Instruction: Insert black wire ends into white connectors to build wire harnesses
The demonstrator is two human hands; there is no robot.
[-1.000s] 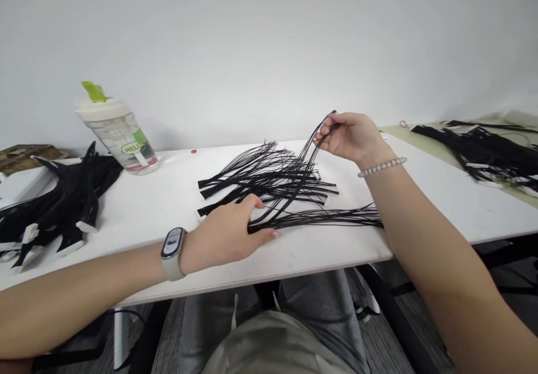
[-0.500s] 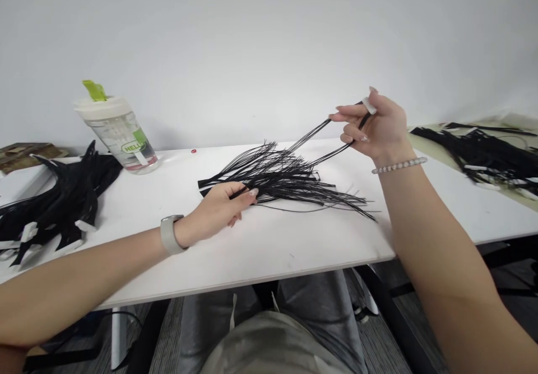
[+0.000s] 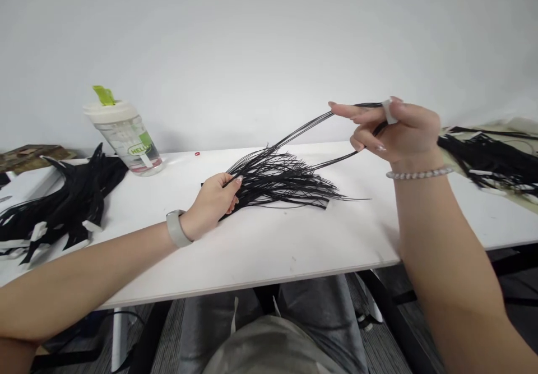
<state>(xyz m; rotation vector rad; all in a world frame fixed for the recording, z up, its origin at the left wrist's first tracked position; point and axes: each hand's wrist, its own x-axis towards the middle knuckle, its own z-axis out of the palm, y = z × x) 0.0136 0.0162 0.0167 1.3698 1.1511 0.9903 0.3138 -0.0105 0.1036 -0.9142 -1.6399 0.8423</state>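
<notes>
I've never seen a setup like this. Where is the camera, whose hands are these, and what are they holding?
There's no robot here: these are a person's bare hands, seen by one head-worn camera looking forward and down.

The left hand, below a pale watch strap, grips thin black strands on the white table. The right hand, with a beaded bracelet, holds up a black bundle by its white end piece.

A lidded cup stands at left, beside a dark heap; another heap lies at right.
</notes>
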